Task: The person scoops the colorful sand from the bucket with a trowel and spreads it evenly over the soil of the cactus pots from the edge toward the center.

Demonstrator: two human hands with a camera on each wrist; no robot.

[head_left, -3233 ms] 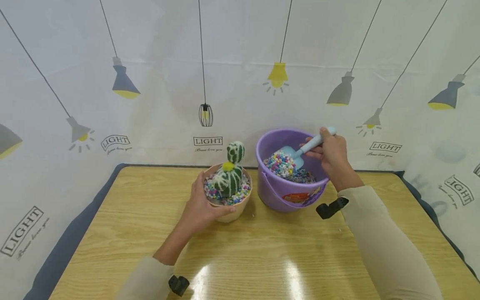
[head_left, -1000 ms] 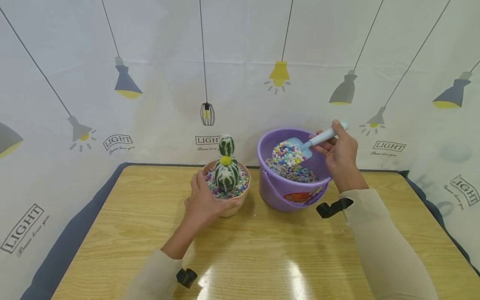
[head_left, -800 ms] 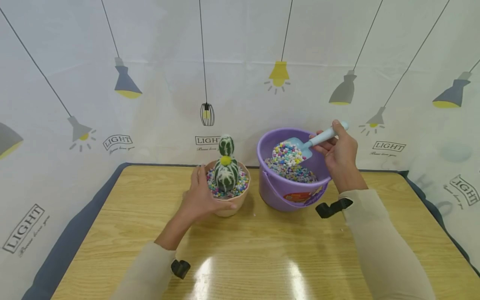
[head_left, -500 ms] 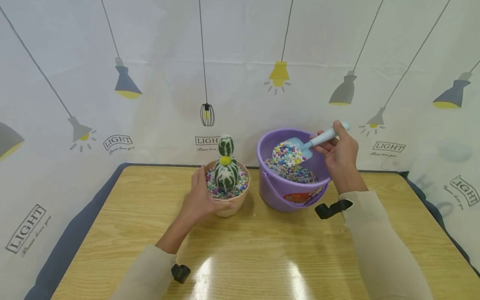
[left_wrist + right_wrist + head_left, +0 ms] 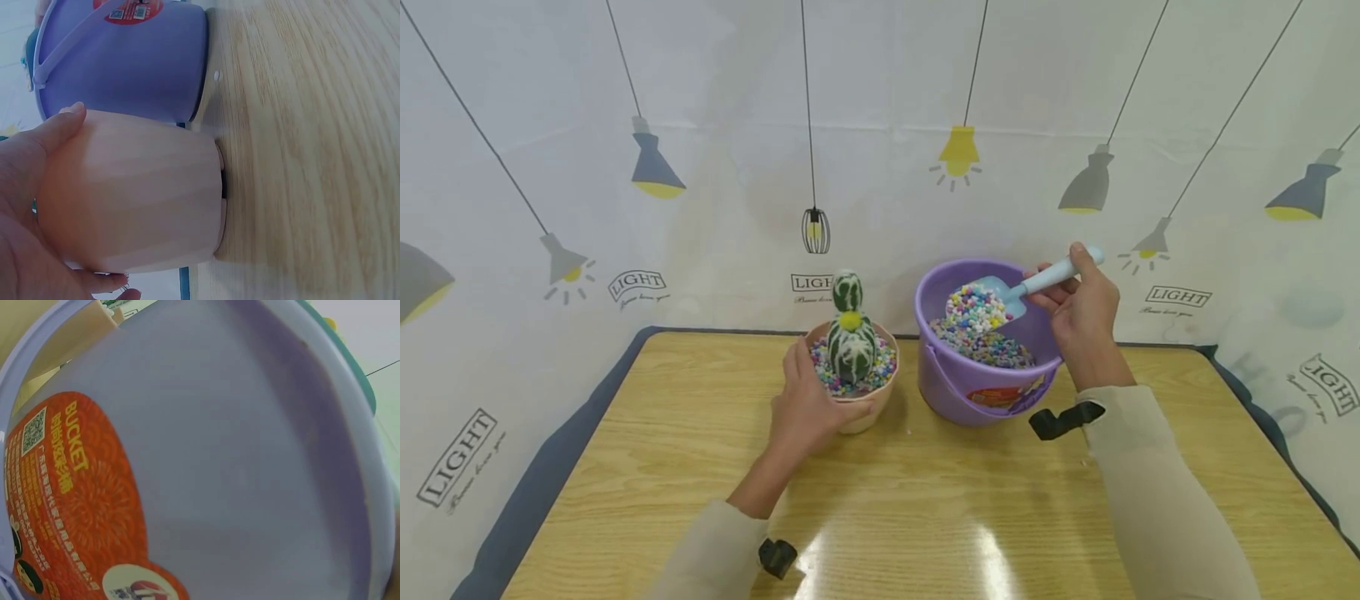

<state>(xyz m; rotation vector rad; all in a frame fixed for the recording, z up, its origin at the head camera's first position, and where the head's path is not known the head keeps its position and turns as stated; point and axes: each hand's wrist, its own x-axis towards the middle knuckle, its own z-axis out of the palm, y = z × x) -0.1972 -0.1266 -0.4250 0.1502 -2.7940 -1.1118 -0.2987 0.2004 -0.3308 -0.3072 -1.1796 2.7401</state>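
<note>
A green cactus (image 5: 852,352) with white streaks and a yellow flower stands upright in a peach flowerpot (image 5: 880,402). Multicoloured pebbles surround its base. My left hand (image 5: 805,408) grips the pot from the left, thumb across the front and fingers round the far side. The left wrist view shows the pot (image 5: 144,194) resting on the table. In my right hand (image 5: 1086,312) is the handle of a light blue scoop (image 5: 1017,292), heaped with pebbles (image 5: 977,308). The scoop's blade hangs inside the purple bucket (image 5: 958,392), above more loose pebbles (image 5: 1000,348).
The bucket stands just right of the pot, its handle hanging down the front, with a red label (image 5: 81,481) on its side. A wood-grain table (image 5: 895,500) lies beneath. Behind rises a white curtain (image 5: 715,208) printed with lamps. One small white pebble (image 5: 217,75) lies on the table.
Since the oldest frame, the scoop has come up from the pebbles with a heap on it, and the leaning cactus has become upright. Over the last second only the left hand shifts slightly on the pot.
</note>
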